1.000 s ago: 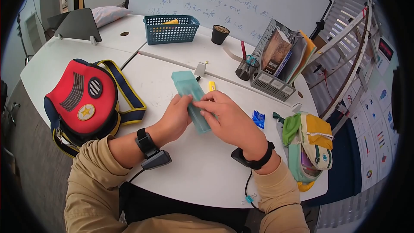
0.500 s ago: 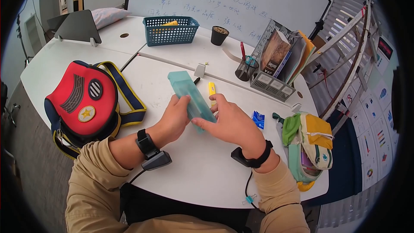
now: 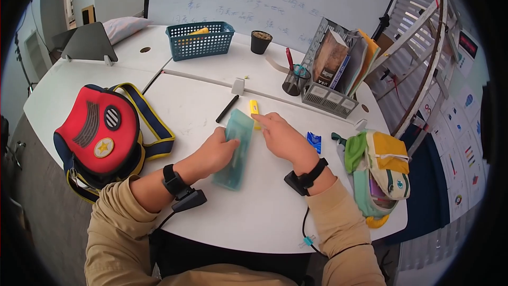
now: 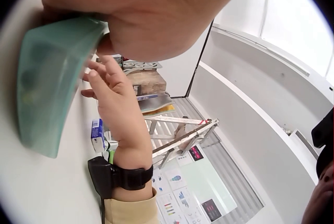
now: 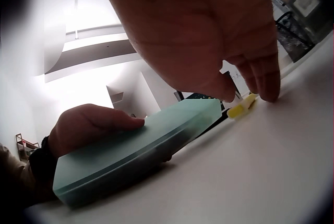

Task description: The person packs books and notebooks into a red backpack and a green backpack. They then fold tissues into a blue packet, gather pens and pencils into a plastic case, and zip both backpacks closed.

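My left hand grips a translucent teal pencil case around its left side, thumb on top. In the left wrist view the pencil case is closed, with blurred dark shapes inside. Over the table, my right hand reaches toward a yellow highlighter, fingertips right at its near end. The right wrist view shows those fingers extended down beside the highlighter, with the thumb apart from them. A black marker lies just beyond the pencil case.
A red backpack sits on the left, and a small green, cream and yellow bag on the right. A blue packet lies near my right wrist. Farther back stand a basket, a plant pot, a pen holder and a file rack.
My right hand has left the pencil case and moved to the highlighter. The left hand has brought the case nearer and turned it, so the black marker now shows fully.
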The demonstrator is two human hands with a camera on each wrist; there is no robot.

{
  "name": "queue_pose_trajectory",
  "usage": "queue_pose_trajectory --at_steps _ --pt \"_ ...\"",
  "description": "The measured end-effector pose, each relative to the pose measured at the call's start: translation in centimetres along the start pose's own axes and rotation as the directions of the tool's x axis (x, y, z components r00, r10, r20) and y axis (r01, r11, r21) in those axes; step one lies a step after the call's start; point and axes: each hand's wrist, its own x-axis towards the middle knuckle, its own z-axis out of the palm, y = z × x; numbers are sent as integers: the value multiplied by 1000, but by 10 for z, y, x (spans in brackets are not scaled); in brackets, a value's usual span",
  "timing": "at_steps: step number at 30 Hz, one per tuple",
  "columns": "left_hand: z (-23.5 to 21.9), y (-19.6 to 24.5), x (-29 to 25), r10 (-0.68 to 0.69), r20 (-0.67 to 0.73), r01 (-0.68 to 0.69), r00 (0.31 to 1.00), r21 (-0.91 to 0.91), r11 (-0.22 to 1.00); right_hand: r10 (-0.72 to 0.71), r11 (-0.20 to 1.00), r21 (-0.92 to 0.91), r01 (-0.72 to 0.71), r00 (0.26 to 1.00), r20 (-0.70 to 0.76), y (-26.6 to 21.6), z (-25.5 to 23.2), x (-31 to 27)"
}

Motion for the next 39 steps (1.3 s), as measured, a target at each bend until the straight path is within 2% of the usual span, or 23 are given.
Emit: queue_pose_trajectory --at_steps 2,5,6,8,9,11,12,13,15,16,18,19,21,22,25,26,29,32,33,35,37,38,39 --pt "0 0 -1 -4 -19 6 1000 114 993 -57 998 -41 57 998 -2 11 8 1" --pt "-1 -12 7 162 -57 -135 985 332 934 -67 996 -56 65 997 -27 14 10 1" --pt "-2 -16 6 232 -55 -181 971 460 869 -52 997 -54 50 998 -43 14 10 1" --pt "-5 -24 7 374 -3 -271 927 683 678 68 997 -22 -68 998 6 7 2 2" --pt "-6 -27 7 384 -15 -277 923 665 694 127 992 -8 -127 992 29 4 -1 2" --pt "-9 -31 9 402 -44 -289 915 625 726 85 996 -9 -85 996 -1 18 7 2" --pt "-12 -26 14 352 -59 -246 934 607 756 61 998 -14 -62 998 -18 25 12 4" --pt "-20 -18 23 272 -8 -232 962 503 832 83 996 -18 -84 996 -40 28 14 6" --pt "-25 -11 28 292 -139 -203 946 448 870 122 992 -21 -124 990 -78 32 22 10" --pt "-27 -16 34 449 -202 -284 870 539 793 104 994 -15 -106 990 -100 36 24 12" --pt "-30 -38 57 727 -264 -382 633 711 591 123 992 27 -121 988 -90 41 25 16" --pt "-34 -40 67 787 -244 -376 566 774 510 140 990 46 -137 987 -82 45 26 15" --pt "-39 -44 82 686 -268 -388 676 662 641 107 994 9 -106 988 -107 53 34 18" --pt "-37 -42 86 627 -292 -348 722 631 694 89 996 -10 -91 989 -121 54 36 19" --pt "-37 -36 91 600 -273 -294 752 675 676 99 995 12 -99 988 -115 55 35 17" --pt "-39 -38 96 577 -282 -304 767 633 713 118 993 -4 -119 989 -85 54 34 18" --pt "-48 -54 106 665 -243 -317 706 731 604 190 980 72 -184 979 -77 51 30 18" --pt "-43 -52 106 632 -392 -360 668 573 736 330 892 359 -273 938 -108 46 23 21" --pt "-40 -52 104 681 -395 -444 616 540 715 314 881 411 -232 939 -143 44 23 23" --pt "-30 -43 93 590 -395 -505 704 305 807 282 849 508 -145 938 -204 42 26 27" --pt "-11 -16 58 464 -341 -484 818 27 874 270 562 808 -177 963 23 24 15 26" --pt "-3 -13 52 476 -329 -514 816 -34 857 236 381 898 -220 962 136 13 9 25" --pt "3 -13 46 489 -314 -540 814 -97 836 184 327 920 -218 969 165 4 8 25"
